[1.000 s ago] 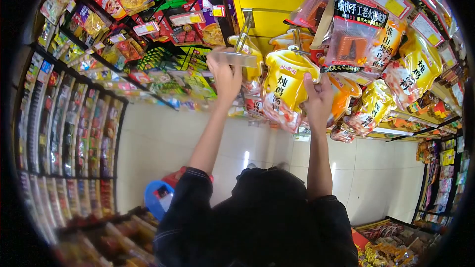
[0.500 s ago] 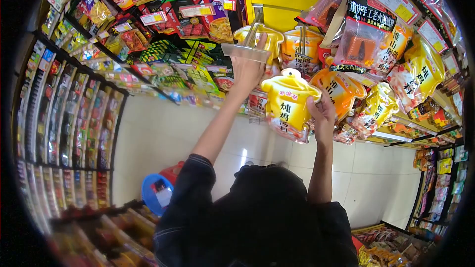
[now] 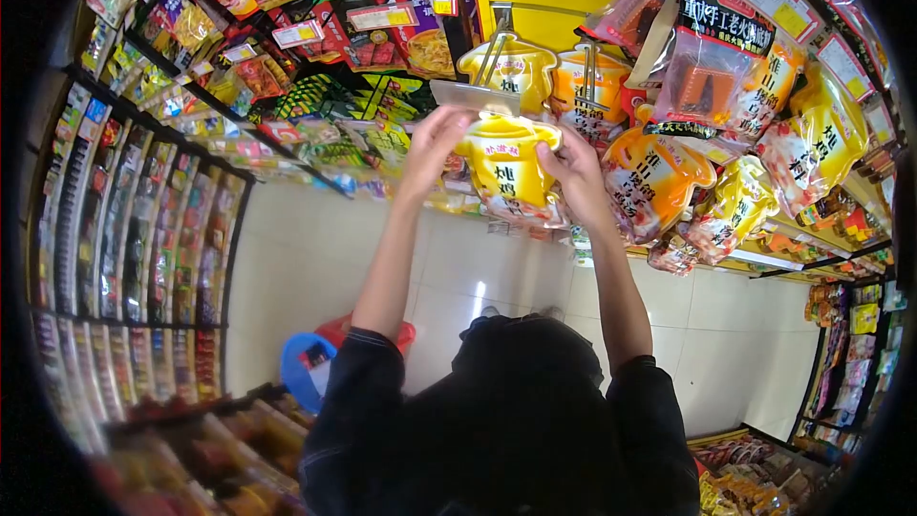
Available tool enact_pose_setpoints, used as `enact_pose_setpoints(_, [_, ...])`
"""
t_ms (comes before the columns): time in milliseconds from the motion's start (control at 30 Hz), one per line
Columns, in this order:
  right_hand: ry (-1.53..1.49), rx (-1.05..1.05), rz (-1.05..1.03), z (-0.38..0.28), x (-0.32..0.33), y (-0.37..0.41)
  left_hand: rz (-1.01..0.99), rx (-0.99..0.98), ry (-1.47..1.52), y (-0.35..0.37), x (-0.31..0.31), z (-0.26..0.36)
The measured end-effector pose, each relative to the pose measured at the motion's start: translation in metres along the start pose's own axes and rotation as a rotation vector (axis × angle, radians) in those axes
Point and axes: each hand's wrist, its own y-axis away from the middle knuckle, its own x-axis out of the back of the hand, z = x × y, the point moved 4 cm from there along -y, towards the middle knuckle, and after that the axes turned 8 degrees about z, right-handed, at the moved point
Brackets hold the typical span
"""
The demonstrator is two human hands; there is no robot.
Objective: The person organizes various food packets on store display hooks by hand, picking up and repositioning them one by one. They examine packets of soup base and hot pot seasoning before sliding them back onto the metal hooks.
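Observation:
A yellow pot-shaped seasoning packet [image 3: 509, 167] is held up in front of the shelf by both my hands. My left hand [image 3: 432, 145] grips its left top edge, and my right hand [image 3: 571, 167] grips its right side. The packet's top sits just under the clear price tag [image 3: 475, 96] at the tip of a metal display hook [image 3: 497, 43]. Another yellow packet [image 3: 511, 67] of the same kind hangs on that hook behind it.
Hanging packets [image 3: 659, 177] in yellow and orange crowd the right. A big clear bag with a black label [image 3: 712, 48] hangs above them. Shelves of snack packets [image 3: 134, 220] run down the left. A blue basket [image 3: 304, 373] stands on the tiled floor.
My left hand let go of the hook's tag and came down onto the packet. My right hand carried the packet left and up, under the hook's tip.

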Motion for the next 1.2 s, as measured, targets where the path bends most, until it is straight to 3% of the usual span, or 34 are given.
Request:
enact_pose_setpoints(67, [0.019,0.06,0.014,0.0,-0.008,-0.005,0.037,-0.038,-0.113,0.0,0.001,-0.002])
enact_pose_setpoints(300, [-0.001,0.075,0.097,0.011,-0.019,-0.014,0.227,-0.24,0.066,-0.017,-0.008,0.002])
enact_pose_setpoints(600, [0.158,0.243,0.129,0.026,-0.014,-0.029,0.23,-0.261,-0.08,-0.038,0.005,-0.012])
enact_pose_setpoints(900, [0.244,0.168,0.182,0.018,-0.011,-0.033,0.245,-0.288,-0.136,-0.043,-0.005,-0.014])
enact_pose_setpoints(1033, [0.443,0.027,0.246,0.012,-0.004,-0.048,0.367,-0.487,-0.463,-0.058,-0.014,-0.006])
enact_pose_setpoints(1133, [0.515,-0.086,0.282,0.002,-0.004,-0.058,0.394,-0.64,-0.55,-0.067,-0.026,0.006])
enact_pose_setpoints(1200, [0.423,-0.048,0.378,0.013,-0.004,-0.066,0.401,-0.668,-0.532,-0.074,-0.028,0.003])
